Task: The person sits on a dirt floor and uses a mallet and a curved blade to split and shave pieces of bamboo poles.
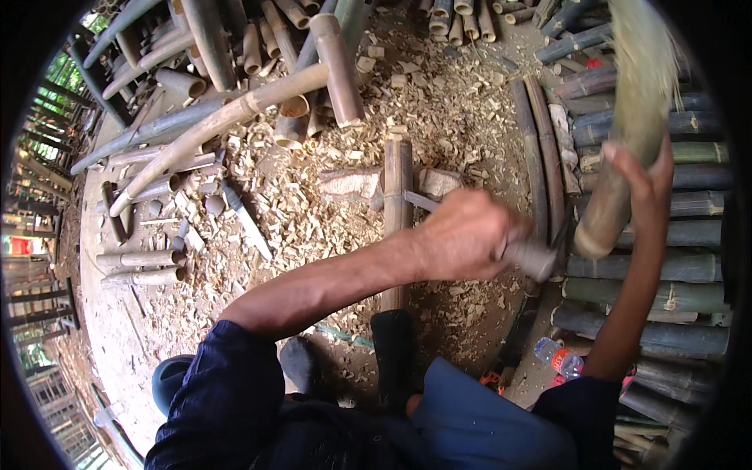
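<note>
My left hand (462, 235) is closed around the handle of a chisel (421, 201). Its narrow metal blade meets the side of a brown bamboo piece (398, 176), and the blunt handle end sticks out to the right of my fist. The bamboo rests across a light, chipped wood block (352, 184), with its near end by my dark-covered foot (394, 345). On the right, my right hand (646, 172) grips a thick club (607, 215), held upright and apart from the chisel. The club's pale upper end is frayed or smeared by motion.
Wood chips cover the ground around the bamboo. Left lie a knife (247, 219), a long-handled bamboo mallet (338, 70) and short bamboo pieces (141, 258). Rows of dark bamboo (666, 266) line the right side, near a plastic bottle (558, 356).
</note>
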{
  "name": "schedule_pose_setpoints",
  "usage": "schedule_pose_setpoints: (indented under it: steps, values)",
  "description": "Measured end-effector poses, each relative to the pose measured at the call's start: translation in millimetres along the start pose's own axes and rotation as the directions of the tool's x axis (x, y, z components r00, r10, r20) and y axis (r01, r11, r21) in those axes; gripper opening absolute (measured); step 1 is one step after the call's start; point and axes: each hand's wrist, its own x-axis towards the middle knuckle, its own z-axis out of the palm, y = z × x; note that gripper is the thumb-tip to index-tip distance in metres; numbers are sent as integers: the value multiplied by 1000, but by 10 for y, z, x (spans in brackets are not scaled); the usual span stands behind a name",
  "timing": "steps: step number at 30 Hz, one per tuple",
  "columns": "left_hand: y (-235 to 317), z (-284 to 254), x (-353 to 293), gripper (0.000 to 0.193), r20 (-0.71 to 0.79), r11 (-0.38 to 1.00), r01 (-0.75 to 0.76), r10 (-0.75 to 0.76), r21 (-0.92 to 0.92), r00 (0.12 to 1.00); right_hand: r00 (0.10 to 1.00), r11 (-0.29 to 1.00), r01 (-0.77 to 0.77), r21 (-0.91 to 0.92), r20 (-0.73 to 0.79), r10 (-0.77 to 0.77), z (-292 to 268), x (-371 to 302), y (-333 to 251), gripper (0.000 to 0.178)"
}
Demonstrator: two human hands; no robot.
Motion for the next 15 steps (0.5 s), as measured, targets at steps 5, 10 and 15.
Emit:
schedule_pose_setpoints:
  steps: [5,10,15]
  values:
    - [-72,-1604,101,29,-218,962,272,-273,-35,937,952,926,-285,246,-42,304,188,-1140,511,83]
    - [323,-2136,-562,37,44,867,435,-458,242,888,870,870,-492,-11,24,492,765,-2632,1209,94]
    - [485,-2095,-1166,36,-72,885,366,-361,288,930,681,700,-666,-260,173,712,1163,-3652,1468,100]
